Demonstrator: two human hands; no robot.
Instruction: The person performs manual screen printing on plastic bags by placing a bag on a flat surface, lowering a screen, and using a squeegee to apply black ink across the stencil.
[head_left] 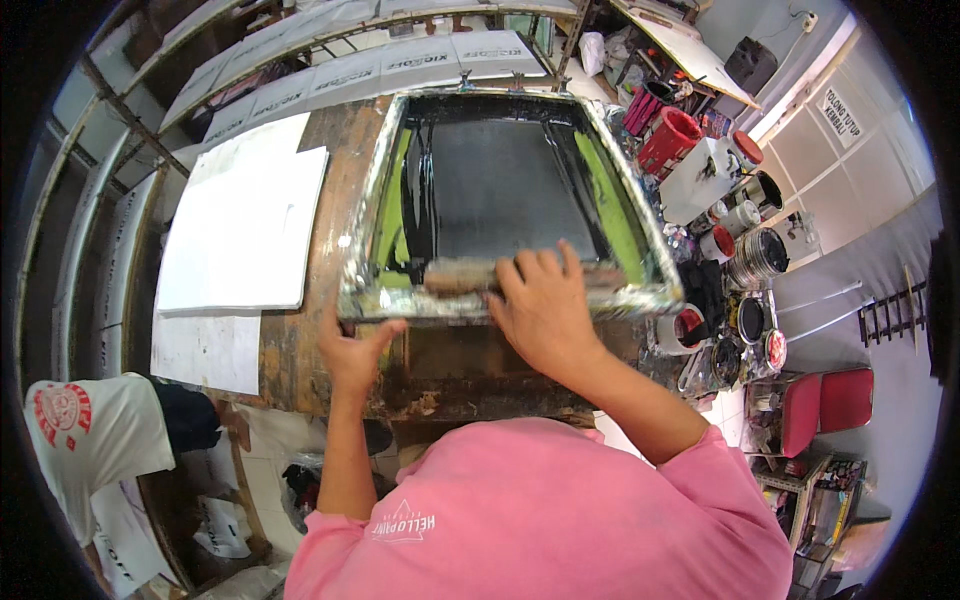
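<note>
A screen printing frame [635, 200] stands over the wooden table [345, 165], its near edge raised above the dark surface below. Dark ink coats its mesh [495, 180], with green strips down both sides. My right hand [545, 305] grips the wooden handle of a squeegee [455, 278], which lies across the near end inside the frame. The squeegee's blade is hidden. At the near left corner of the frame, my left hand [352, 355] holds the edge, thumb pointing right and fingers partly hidden.
Left of the frame lies a stack of white sheets [235, 220]. Paint tubs and cans, including a red bucket [670, 140], crowd the right side. Racks with printed sheets [350, 75] stand behind. A person in a white shirt [95, 435] is at lower left; a red chair [825, 405] stands right.
</note>
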